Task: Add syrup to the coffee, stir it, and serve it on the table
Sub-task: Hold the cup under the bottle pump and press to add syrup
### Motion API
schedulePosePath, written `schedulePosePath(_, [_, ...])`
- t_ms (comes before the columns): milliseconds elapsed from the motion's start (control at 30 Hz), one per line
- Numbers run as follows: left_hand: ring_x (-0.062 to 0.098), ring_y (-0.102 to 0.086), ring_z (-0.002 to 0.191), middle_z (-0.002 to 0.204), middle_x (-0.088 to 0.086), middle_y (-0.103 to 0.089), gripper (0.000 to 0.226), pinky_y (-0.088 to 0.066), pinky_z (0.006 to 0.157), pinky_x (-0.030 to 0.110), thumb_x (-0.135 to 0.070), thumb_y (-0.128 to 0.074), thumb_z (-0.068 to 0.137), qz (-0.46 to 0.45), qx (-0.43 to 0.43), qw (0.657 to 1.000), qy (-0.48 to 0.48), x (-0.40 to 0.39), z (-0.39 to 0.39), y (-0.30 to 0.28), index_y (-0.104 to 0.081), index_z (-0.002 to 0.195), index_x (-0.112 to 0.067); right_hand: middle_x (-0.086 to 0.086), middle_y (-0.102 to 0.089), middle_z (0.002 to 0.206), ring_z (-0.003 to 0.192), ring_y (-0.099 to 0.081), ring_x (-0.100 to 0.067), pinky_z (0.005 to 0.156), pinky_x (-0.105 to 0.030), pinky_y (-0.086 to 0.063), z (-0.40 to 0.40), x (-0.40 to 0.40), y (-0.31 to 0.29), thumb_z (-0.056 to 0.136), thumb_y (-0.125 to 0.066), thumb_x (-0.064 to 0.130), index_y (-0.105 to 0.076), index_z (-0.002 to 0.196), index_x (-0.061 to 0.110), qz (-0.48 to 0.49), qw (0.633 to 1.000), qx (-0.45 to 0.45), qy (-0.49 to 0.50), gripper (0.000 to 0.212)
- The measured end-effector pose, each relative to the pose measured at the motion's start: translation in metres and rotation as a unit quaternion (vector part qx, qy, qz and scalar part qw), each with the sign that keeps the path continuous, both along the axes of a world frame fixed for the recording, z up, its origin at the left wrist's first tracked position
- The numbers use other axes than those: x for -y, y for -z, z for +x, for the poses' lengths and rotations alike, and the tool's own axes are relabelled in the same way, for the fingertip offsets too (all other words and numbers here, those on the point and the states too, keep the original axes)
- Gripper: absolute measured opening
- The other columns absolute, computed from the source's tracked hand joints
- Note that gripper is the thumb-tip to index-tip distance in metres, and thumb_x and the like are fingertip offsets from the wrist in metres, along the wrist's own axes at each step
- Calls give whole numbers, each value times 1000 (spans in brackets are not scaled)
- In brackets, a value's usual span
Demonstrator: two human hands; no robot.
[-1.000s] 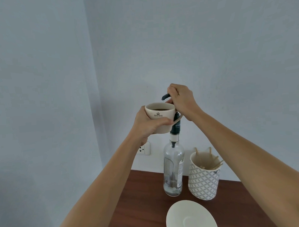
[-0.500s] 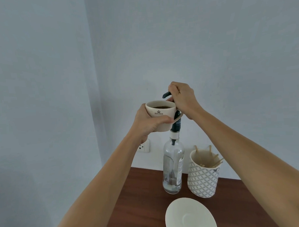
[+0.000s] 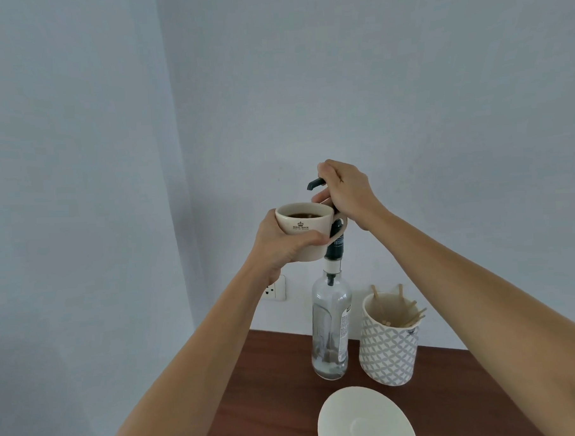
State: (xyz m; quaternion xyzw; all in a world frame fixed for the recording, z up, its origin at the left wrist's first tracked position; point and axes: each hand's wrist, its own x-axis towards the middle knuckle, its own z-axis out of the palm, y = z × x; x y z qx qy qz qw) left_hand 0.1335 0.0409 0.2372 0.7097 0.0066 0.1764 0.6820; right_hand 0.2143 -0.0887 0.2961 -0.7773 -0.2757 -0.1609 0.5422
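Across the bottom of the frame, a dark wooden table (image 3: 271, 399), set against pale blue walls that fill the upper frame. At bottom centre, partly cut off, a white saucer (image 3: 365, 418), bare. Just right of centre, low, a patterned holder (image 3: 387, 348) full of wooden stir sticks (image 3: 412, 314). Immediately left of it, nearly touching, a tall clear syrup bottle (image 3: 330, 331), almost empty, only a little liquid at the base.

At frame centre, held off the table: a cream cup (image 3: 305, 230) of dark coffee, raised beside the bottle's neck. Left hand (image 3: 282, 244) wrapped around the cup wall, thumb across the front, fingers closed on it. Right hand (image 3: 347, 192) clenched over the pump head (image 3: 316, 184), spout poking out toward the left, above and slightly right of the cup's rim.

Step in hand, by the look of it: pumping syrup. Best done with the cup nudged rightward until the spout tip sits squarely over the coffee, rim kept level, then a slow, full, straight-down press. Likely risks: syrup dripping behind the handle, and a sputter from a nearly dry bottle. Whether any syrup is flowing: cannot tell.

Small, on the wall behind the left wrist: a white socket (image 3: 276, 289).
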Motion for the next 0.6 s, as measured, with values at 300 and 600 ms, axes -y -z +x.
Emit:
schedulePosePath(300, [18, -70, 99, 112, 2, -72, 83, -57, 67, 31, -20, -90, 45, 8, 2, 1000, -14, 8, -16, 7, -57, 120, -17, 5, -62, 76, 70, -62, -12, 73, -25, -51, -29, 14, 38, 102, -42, 48, -47, 120, 18, 106, 991, 31, 79, 36])
schedulePosePath(600, [13, -71, 91, 106, 3, -73, 83, -56, 62, 21, -13, -90, 44, 14, -4, 1000, 9, 23, -39, 51, -58, 121, -12, -7, -75, 84, 83, -72, -25, 86, -53, -55, -77, 47, 108, 107, -36, 33, -72, 98, 7, 60, 995, -52, 54, 45])
